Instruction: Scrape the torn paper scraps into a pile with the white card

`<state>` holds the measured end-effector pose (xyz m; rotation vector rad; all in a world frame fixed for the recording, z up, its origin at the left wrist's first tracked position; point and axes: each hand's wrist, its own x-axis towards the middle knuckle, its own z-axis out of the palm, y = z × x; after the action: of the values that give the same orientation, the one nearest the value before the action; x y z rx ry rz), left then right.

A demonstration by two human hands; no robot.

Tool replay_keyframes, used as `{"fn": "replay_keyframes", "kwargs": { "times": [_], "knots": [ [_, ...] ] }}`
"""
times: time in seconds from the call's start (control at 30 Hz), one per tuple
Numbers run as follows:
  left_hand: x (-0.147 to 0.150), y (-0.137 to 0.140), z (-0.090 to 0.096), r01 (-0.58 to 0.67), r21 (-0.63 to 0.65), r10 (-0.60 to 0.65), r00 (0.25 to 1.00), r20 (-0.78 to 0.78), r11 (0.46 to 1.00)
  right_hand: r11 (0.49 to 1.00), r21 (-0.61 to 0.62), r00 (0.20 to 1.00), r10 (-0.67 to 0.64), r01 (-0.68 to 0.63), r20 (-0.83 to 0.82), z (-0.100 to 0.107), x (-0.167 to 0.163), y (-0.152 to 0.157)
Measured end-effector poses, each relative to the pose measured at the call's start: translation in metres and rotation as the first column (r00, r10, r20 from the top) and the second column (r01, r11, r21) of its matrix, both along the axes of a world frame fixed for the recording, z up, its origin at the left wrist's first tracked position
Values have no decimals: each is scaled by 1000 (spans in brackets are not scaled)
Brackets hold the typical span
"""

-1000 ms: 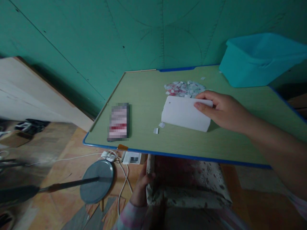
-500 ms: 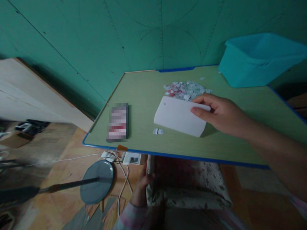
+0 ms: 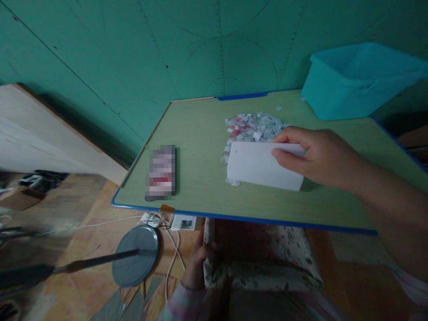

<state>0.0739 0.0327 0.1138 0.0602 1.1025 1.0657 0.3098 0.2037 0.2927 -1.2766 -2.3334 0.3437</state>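
Observation:
My right hand (image 3: 304, 149) pinches a thin white scraper (image 3: 264, 165), a flat flexible sheet with rounded corners and a small hole, between thumb and fingers. Its lower edge is at the green tabletop (image 3: 197, 147). Behind it lies a heap of small paper scraps (image 3: 256, 127), white with some pink ones. A few scraps (image 3: 234, 182) show at its lower left corner; the sheet hides others. Below the table's front edge, my left hand (image 3: 197, 258) grips the left side of an open box (image 3: 267, 278) with a speckled covering. That box's inside is dark.
At the table's left lies a phone (image 3: 162, 173) with a blurred screen. A turquoise bin (image 3: 351, 84) stands at the back right against the green wall (image 3: 187, 44). Cables (image 3: 169, 272), a white power socket box (image 3: 183, 222) and a round grey stand base (image 3: 135, 256) are on the floor.
My right hand has shifted slightly right with the scraper, which is now turned more level. Scraps now show along the sheet's left edge. My left hand stays on the box.

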Motion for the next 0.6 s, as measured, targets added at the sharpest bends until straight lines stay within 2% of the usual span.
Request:
{"fn": "replay_keyframes", "kwargs": {
  "times": [0.1,0.23,0.37,0.4,0.5,0.6],
  "knots": [
    [-2,2,-4,-42,-12,43,997,58,999,995,18,995,-95,95,31,5,4,2],
    [-11,0,-10,68,-31,-65,995,72,997,979,35,977,-195,198,-92,8,8,4],
    [-3,-7,1,23,193,-26,1000,14,981,965,36,930,-238,258,-278,9,10,6],
    [1,-8,6,-8,235,6,1000,8,972,971,9,931,-226,239,-287,9,10,6],
    [12,-9,21,-31,221,36,999,-19,975,989,-131,967,-100,70,-235,6,11,7],
    [13,-9,24,-19,231,19,1000,5,973,960,-240,979,102,-143,-176,-1,10,10]
  ]
}}
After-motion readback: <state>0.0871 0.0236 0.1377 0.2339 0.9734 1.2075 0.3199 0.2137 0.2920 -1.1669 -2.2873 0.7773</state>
